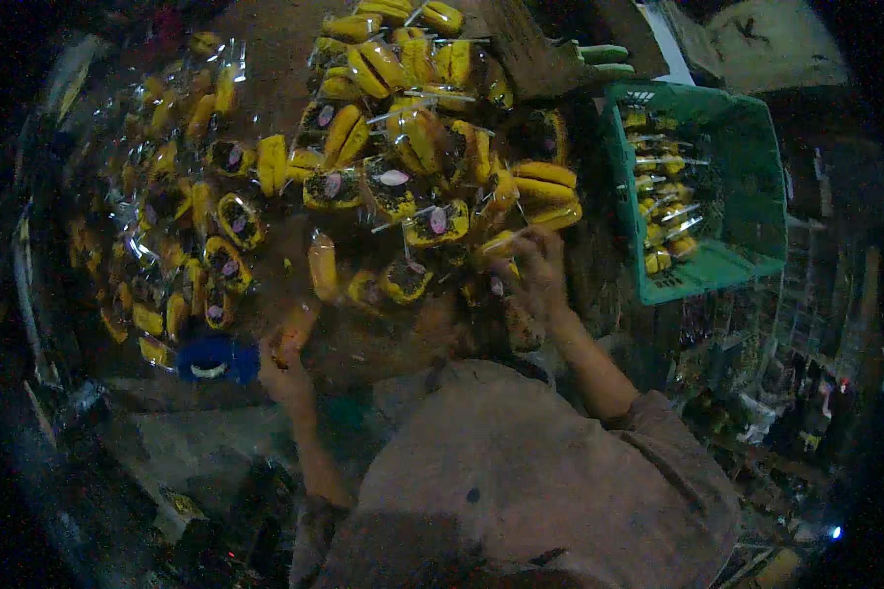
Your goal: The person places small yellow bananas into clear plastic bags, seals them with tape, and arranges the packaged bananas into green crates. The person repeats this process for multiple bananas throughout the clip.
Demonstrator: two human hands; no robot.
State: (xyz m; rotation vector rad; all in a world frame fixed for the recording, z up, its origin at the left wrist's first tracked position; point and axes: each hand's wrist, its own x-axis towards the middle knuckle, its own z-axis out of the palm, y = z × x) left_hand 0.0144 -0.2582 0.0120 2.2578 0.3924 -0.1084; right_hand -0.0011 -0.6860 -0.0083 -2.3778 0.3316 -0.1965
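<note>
A large heap of yellow buns in clear wrappers covers the far middle of the brown table. Many show a dark filling and a small pinkish oval mark. At the heap's near right edge, my right hand has its fingers closed on a wrapped bun. My left hand is lower left, beside a blue object with a pale curved mark. Its fingers curl round something small and orange, too dim and blurred to name. A single wrapped bun lies just beyond it.
More wrapped buns spread over the left side, under shiny plastic. A green plastic crate stands at the right with several wrapped buns along its left side. Brown cardboard lies at the back.
</note>
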